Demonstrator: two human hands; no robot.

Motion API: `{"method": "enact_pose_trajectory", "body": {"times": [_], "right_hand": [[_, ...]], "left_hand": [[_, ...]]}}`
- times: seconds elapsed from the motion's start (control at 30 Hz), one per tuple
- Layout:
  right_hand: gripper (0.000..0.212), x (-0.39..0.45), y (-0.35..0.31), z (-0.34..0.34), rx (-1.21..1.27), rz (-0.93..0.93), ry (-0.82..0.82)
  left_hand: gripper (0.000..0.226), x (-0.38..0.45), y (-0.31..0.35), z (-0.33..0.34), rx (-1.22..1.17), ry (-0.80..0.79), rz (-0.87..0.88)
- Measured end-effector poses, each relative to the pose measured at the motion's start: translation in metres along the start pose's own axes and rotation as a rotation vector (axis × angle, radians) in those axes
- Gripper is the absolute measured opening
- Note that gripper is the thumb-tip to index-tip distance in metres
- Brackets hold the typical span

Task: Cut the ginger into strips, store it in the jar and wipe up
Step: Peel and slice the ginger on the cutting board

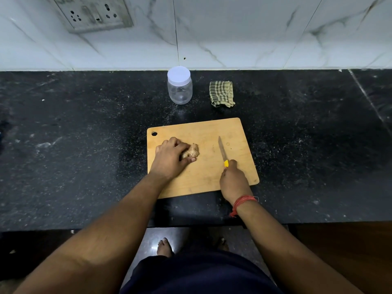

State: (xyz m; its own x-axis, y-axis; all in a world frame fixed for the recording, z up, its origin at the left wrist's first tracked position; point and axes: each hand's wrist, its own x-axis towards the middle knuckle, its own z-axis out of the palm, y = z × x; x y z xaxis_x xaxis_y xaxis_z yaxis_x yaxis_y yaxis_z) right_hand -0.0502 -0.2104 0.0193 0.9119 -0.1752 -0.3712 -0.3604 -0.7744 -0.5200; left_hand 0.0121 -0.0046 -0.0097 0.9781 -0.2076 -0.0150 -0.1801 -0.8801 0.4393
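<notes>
No readable text or label appears, as far as the view shows.

I see bare forearms with no sleeves, a red thread bracelet (244, 202) wound round the right wrist, dark navy shorts (197, 274) near me, and bare feet (165, 247) below.

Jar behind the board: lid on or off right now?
On. The white lid caps the jar, which stands upright and looks empty through its clear wall.

Left hand (169, 154) grips ginger (193, 150); right hand (232, 179) holds knife (222, 150).
</notes>
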Motion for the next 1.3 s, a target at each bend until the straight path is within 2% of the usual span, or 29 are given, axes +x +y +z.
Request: {"method": "enact_pose_trajectory", "body": {"times": [0.23, 0.67, 0.8, 1.03, 1.2, 1.3], "right_hand": [[0.022, -0.010, 0.001, 0.002, 0.069, 0.075, -0.040], [0.028, -0.001, 0.006, -0.008, 0.037, 0.051, 0.052], [0.029, -0.005, 0.002, -0.004, 0.010, -0.014, 0.012], [0.035, 0.001, 0.009, -0.012, -0.001, 0.054, 0.035], [0.022, -0.004, 0.004, -0.006, 0.069, -0.054, 0.084], [0.027, -0.004, -0.004, -0.006, 0.133, -0.059, 0.085]], "left_hand": [[0.051, 0.007, 0.004, -0.002, -0.024, -0.032, 0.024], [0.050, 0.003, 0.002, 0.002, -0.094, -0.029, -0.036], [0.047, 0.004, 0.003, 0.001, -0.107, -0.034, -0.033], [0.047, 0.006, 0.003, 0.001, -0.101, -0.047, -0.037], [0.047, 0.005, 0.002, 0.000, -0.125, -0.046, -0.047], [0.049, 0.001, -0.001, 0.001, -0.157, -0.034, -0.035]]}}
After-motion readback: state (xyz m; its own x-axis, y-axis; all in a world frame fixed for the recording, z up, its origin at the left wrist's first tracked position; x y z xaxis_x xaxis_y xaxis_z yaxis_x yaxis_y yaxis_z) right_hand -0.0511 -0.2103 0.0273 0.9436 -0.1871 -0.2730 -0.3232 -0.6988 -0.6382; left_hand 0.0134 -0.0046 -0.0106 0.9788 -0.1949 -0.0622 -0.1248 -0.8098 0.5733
